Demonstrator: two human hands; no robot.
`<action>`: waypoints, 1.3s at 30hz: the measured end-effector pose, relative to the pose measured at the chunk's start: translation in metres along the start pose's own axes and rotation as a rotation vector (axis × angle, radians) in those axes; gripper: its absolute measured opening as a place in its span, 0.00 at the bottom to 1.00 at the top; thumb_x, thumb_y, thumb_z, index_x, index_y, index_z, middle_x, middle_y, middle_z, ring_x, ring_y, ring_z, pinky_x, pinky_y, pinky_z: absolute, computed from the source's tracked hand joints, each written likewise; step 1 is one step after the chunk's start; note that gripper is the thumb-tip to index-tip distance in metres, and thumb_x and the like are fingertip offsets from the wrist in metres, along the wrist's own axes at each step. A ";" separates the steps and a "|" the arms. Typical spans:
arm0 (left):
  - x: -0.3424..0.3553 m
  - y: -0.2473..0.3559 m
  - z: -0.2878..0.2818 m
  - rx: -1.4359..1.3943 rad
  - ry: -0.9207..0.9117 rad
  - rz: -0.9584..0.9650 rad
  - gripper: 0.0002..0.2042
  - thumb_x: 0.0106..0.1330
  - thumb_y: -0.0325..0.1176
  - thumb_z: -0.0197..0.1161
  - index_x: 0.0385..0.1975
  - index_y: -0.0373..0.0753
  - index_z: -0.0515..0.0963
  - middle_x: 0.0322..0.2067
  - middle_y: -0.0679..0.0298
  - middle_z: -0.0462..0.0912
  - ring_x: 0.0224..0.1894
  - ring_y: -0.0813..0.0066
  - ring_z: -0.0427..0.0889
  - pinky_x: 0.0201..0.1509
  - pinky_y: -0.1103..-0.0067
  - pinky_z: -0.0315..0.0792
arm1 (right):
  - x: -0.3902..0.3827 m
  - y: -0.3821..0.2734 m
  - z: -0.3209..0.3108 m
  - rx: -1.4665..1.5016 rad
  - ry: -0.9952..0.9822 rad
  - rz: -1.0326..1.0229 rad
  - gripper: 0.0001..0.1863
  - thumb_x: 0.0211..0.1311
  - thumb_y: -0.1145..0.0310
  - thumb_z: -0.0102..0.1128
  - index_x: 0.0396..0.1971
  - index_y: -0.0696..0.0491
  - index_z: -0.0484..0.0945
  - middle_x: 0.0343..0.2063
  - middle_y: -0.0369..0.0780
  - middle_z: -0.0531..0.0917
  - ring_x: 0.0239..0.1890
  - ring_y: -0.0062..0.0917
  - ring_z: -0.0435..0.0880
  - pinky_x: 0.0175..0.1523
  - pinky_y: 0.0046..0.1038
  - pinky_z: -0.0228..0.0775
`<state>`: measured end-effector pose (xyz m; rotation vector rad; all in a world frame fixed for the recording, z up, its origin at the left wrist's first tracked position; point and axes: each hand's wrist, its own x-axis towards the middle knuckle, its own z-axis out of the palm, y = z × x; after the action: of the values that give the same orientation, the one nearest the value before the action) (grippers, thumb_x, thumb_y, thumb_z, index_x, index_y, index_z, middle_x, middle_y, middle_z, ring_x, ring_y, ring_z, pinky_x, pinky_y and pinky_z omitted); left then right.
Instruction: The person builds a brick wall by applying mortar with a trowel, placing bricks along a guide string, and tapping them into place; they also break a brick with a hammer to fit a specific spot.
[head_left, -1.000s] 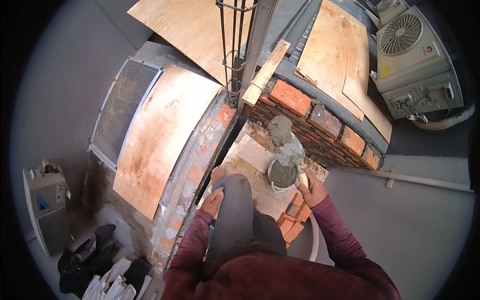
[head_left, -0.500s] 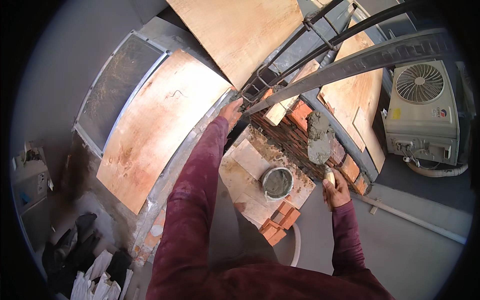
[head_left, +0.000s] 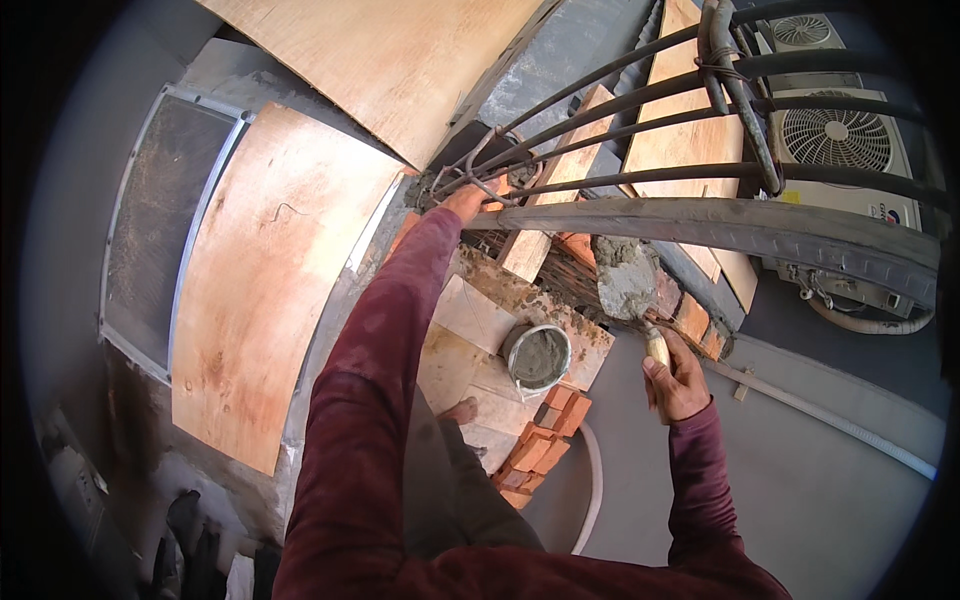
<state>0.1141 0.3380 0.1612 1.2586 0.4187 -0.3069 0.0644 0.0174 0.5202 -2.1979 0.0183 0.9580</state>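
Note:
My right hand (head_left: 678,385) grips the wooden handle of a trowel (head_left: 657,345); its blade, loaded with grey mortar (head_left: 625,275), is over the top of the low brick wall (head_left: 692,318). My left hand (head_left: 466,204) reaches up among the dark rebar cage (head_left: 645,93) and the metal post (head_left: 700,220), at the far end of the wall; its fingers are mostly hidden there. A wooden strip (head_left: 528,250) lies across the bricks beside the post. Below, a bucket of mortar (head_left: 537,356) stands on pale boards (head_left: 465,325).
Plywood sheets (head_left: 255,290) lie at left beside a framed mesh panel (head_left: 155,230), with another sheet (head_left: 385,60) behind. Two outdoor air-conditioning units (head_left: 835,140) sit at right. Loose bricks (head_left: 540,450) and a pale hose (head_left: 590,500) lie below; dark clothing (head_left: 180,540) is at lower left.
My left hand has risen from my knee to the rebar cage. The mortar-loaded trowel has moved from above the bucket onto the brick wall. My view has shifted closer to the rebar.

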 end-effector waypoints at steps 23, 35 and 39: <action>0.030 0.007 0.014 -0.195 -0.172 0.068 0.52 0.62 0.78 0.30 0.75 0.40 0.38 0.72 0.46 0.53 0.76 0.57 0.48 0.78 0.68 0.46 | 0.106 -0.079 -0.022 -1.130 -0.216 -0.375 0.26 0.69 0.61 0.54 0.60 0.63 0.67 0.33 0.56 0.82 0.36 0.48 0.83 0.46 0.39 0.73; 0.028 0.020 0.013 0.215 -0.100 -0.022 0.60 0.46 0.86 0.13 0.75 0.49 0.51 0.75 0.52 0.46 0.78 0.56 0.38 0.78 0.55 0.31 | 0.086 -0.125 -0.041 -1.300 -0.194 -0.530 0.21 0.66 0.64 0.55 0.53 0.64 0.72 0.33 0.55 0.82 0.37 0.48 0.82 0.45 0.43 0.73; 0.017 0.021 0.012 0.213 -0.090 0.014 0.61 0.45 0.86 0.12 0.75 0.48 0.50 0.75 0.53 0.46 0.78 0.56 0.38 0.78 0.55 0.34 | 0.080 -0.129 -0.040 -1.440 -0.140 -0.654 0.22 0.66 0.65 0.55 0.54 0.64 0.70 0.35 0.55 0.82 0.39 0.48 0.82 0.46 0.43 0.72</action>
<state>0.1405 0.3324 0.1742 1.4492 0.3059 -0.4029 0.1843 0.1078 0.5663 -2.9107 -1.8249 0.7609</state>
